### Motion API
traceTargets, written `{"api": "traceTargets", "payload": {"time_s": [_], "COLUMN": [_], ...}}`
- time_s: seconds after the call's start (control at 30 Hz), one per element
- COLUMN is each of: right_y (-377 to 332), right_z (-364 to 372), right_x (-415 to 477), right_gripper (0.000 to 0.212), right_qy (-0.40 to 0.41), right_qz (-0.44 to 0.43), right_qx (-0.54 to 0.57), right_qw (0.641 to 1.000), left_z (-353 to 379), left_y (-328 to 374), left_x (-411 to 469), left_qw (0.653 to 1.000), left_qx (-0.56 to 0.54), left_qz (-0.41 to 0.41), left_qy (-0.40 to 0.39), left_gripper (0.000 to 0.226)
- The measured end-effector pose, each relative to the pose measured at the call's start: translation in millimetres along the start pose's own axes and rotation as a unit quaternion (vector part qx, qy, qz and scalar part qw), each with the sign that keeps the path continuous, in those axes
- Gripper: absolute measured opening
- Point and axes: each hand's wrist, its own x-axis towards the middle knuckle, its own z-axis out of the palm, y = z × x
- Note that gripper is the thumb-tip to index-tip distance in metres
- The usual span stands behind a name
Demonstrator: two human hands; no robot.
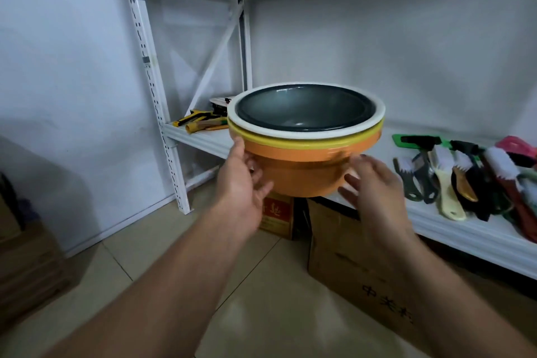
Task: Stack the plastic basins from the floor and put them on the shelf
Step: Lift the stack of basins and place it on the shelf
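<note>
A stack of nested plastic basins stands at the front edge of the white shelf. The outer basin is orange, with a yellow rim, a white rim and a dark grey basin inside. My left hand cups the stack's left side, thumb up by the rim and fingers against the orange wall. My right hand is at the stack's right side with fingers spread; I cannot tell whether it touches the wall.
Several brushes lie on the shelf to the right of the stack. Yellow tools lie at the shelf's left end. Under the shelf are a brown cardboard box and a red-labelled box. More boxes stand at the left wall.
</note>
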Motion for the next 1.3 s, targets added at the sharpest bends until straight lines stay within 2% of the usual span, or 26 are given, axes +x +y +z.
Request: {"api": "traceTargets", "payload": {"time_s": [0.07,0.2,0.27,0.5,0.83,1.13,1.2,1.3], "right_y": [20.6,43.3,42.7,34.9,37.5,35.2,30.8,22.9], "right_z": [13.2,30.0,34.4,51.7,62.7,65.0,63.8,50.6], "right_x": [-15.5,-7.7,4.4,45.8,107.2,119.2,114.0,86.9], "right_gripper": [0.032,0.077,0.086,0.073,0.084,0.086,0.083,0.063], "right_qy": [-0.034,-0.032,-0.027,-0.038,-0.031,-0.039,-0.037,-0.031], "right_qz": [-0.076,-0.147,-0.149,-0.145,-0.118,-0.117,-0.111,-0.119], "right_qx": [-0.065,-0.201,-0.239,-0.279,-0.357,-0.381,-0.372,-0.333], "right_qw": [0.994,0.968,0.959,0.948,0.926,0.916,0.921,0.935], "left_z": [2.5,12.4,19.6,32.9,55.4,57.2,46.9,19.0], "left_y": [-21.1,-31.9,-23.6,-8.1,-1.8,5.2,1.5,-7.3], "left_x": [-14.6,-9.7,2.2,52.3,95.1,108.4,104.6,76.7], "left_qw": [0.999,0.996,0.996,0.996,0.991,0.985,0.983,0.982], "left_qx": [-0.024,-0.04,-0.036,0.025,0.078,0.114,0.127,0.131], "left_qz": [0.023,0.056,0.052,0.015,-0.01,-0.014,-0.014,-0.012], "left_qy": [-0.008,-0.051,-0.064,-0.089,-0.112,-0.131,-0.13,-0.135], "left_gripper": [0.056,0.058,0.062,0.071,0.075,0.083,0.083,0.073]}}
